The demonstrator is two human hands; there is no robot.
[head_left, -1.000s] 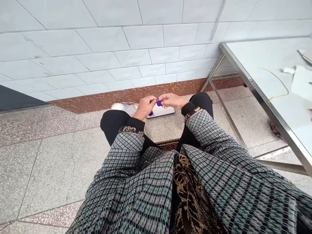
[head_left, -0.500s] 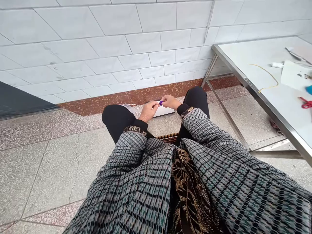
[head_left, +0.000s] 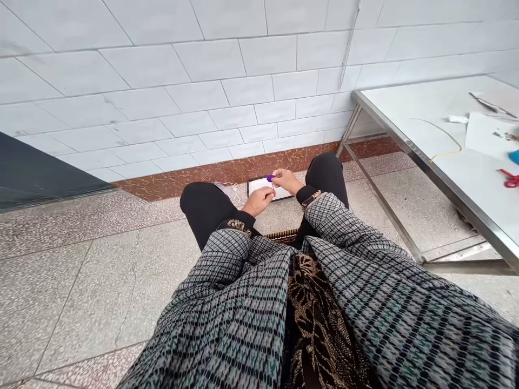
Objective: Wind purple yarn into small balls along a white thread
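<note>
Between my knees, my right hand (head_left: 286, 181) pinches a small purple bundle (head_left: 270, 178) that looks like yarn or soft fibre; its exact kind is too small to make out. A thin dark purple strand (head_left: 273, 187) hangs from the bundle to the fingertips of my left hand (head_left: 259, 201). Those left fingers are closed on the strand's lower end, a little below and left of the bundle. Behind both hands, a white rectangular panel with a dark edge (head_left: 254, 185) lies low down near the wall.
To the right stands a metal-framed table (head_left: 421, 102) holding a bent yellow strand (head_left: 448, 153), red-handled scissors (head_left: 510, 179), a white sheet (head_left: 480, 138) and a pointed metal tool (head_left: 492, 105). A tiled wall (head_left: 211, 59) is ahead. Pale threads (head_left: 233, 192) lie beside my left knee.
My left hand has moved down and away from the right, and a strand now shows between them. The purple bundle stays in my right fingers. The view has tilted slightly upward.
</note>
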